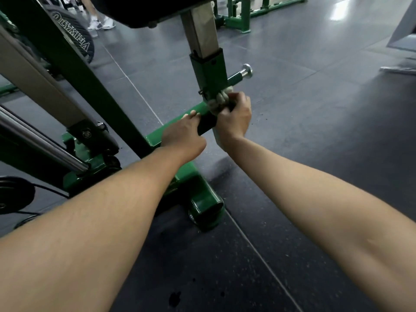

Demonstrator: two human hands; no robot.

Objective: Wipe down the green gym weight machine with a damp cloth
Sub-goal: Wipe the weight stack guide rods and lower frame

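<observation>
The green weight machine (210, 73) fills the left and middle of the head view, with a low green base bar (157, 136) running toward an upright post sleeve. My right hand (235, 118) grips a bunched pale cloth (219, 99) against the foot of that post, just below the adjustment pin with its chrome knob (246, 70). My left hand (183, 134) lies over the top of the base bar beside it, fingertips curled over the far edge of the bar. Part of the cloth hangs down behind my right wrist.
A black weight plate (74, 34) lettered OLYMPIA leans at the upper left, and another plate (13, 194) lies at the left edge. A chrome rod (40, 140) slants down left. Dark rubber floor (315, 131) spreads to the right; more green frames (243, 16) and someone's white shoes (101, 23) stand farther back.
</observation>
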